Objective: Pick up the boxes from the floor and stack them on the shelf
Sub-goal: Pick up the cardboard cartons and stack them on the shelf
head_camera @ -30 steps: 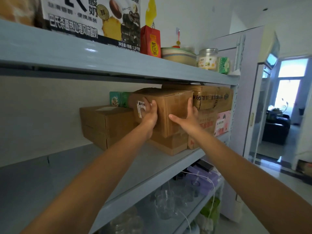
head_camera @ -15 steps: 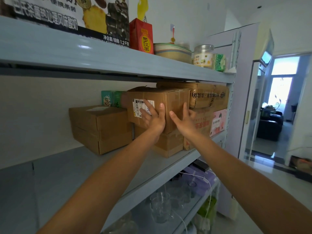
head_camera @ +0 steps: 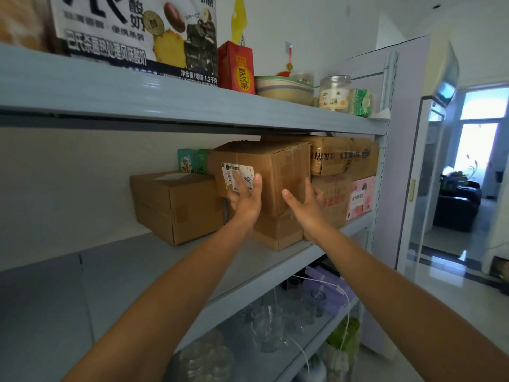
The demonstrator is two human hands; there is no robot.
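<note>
On the middle shelf (head_camera: 154,257), left to right: a low cardboard box (head_camera: 176,205) against the wall, then a labelled cardboard box (head_camera: 264,175) stacked atop a smaller carton (head_camera: 278,232), then further cartons (head_camera: 344,158) at the right end. Left hand (head_camera: 245,199), fingers spread, lies flat on the labelled box's shipping label (head_camera: 237,175). Right hand (head_camera: 305,205), fingers apart, rests at the box's front right face, gripping nothing.

The left hand (head_camera: 243,201) covers part of the white label (head_camera: 237,176) on the cardboard box (head_camera: 271,172), so its print cannot be read. The lower box (head_camera: 276,230) is mostly hidden behind both hands. The big printed carton (head_camera: 132,34) is cut off by the top edge.
</note>
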